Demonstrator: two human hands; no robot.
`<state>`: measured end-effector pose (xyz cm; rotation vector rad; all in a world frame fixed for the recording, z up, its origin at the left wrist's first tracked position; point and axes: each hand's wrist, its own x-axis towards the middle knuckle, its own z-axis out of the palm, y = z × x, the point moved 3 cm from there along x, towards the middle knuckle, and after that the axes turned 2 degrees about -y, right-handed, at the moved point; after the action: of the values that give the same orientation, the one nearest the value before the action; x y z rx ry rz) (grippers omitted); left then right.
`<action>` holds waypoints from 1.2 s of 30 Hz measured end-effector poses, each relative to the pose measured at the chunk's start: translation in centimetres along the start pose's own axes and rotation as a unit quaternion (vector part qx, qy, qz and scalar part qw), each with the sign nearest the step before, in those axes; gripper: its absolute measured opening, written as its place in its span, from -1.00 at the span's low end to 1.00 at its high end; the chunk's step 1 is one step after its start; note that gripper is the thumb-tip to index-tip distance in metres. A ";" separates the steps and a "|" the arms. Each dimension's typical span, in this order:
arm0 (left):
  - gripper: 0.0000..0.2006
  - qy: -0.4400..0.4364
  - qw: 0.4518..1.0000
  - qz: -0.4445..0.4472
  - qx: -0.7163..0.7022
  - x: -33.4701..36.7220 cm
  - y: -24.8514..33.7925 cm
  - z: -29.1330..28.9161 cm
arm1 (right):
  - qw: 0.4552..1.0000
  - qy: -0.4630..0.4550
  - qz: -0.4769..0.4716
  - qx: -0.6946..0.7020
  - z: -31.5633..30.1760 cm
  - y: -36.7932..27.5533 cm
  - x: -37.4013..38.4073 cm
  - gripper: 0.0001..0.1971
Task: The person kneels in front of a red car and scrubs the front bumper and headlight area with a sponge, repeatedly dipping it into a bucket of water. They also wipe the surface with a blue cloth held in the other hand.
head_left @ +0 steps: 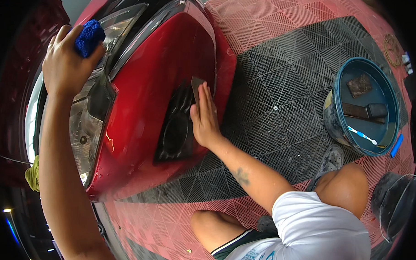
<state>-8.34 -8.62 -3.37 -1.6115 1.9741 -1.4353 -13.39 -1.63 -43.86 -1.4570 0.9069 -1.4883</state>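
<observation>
My left hand (67,64) grips a bunched blue microfiber cloth (90,38) over the headlight (89,109) of a red car. Against the red front bumper (153,72), my right hand (205,118) lies with its fingers straight and close together. Under those fingers is a thin, dark brown-grey sheet (196,86) that looks like sandpaper, partly hidden by the hand. The sheet is beside the black fog-lamp recess (173,129), which has a smeared, wet-looking surface.
At the right, a blue-rimmed bucket (330,116) of cloudy water holds a brown pad (359,85), a dark block (377,110) and a toothbrush (361,134). Beyond my bent knee stands a dark pail (394,201). Black and red grid tiles (279,81) cover the floor.
</observation>
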 end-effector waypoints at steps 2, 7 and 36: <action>-0.37 0.027 0.999 0.019 0.006 -0.2 -0.7 0.5 | 0.999 0.025 -0.025 -0.003 -0.4 0.5 1.5 -0.28; -0.36 0.040 0.999 0.014 -0.002 0.0 0.0 0.8 | 0.996 0.076 0.024 0.052 -5.0 3.8 13.0 -0.27; -0.42 0.043 0.999 0.028 -0.010 0.5 0.5 -0.9 | 0.997 -0.045 -0.056 0.024 -2.1 4.2 -1.1 -0.23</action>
<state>-9.44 -8.67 -3.11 -1.5146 2.0699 -1.4914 -15.16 -2.36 -48.27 -1.5489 0.7406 -1.5025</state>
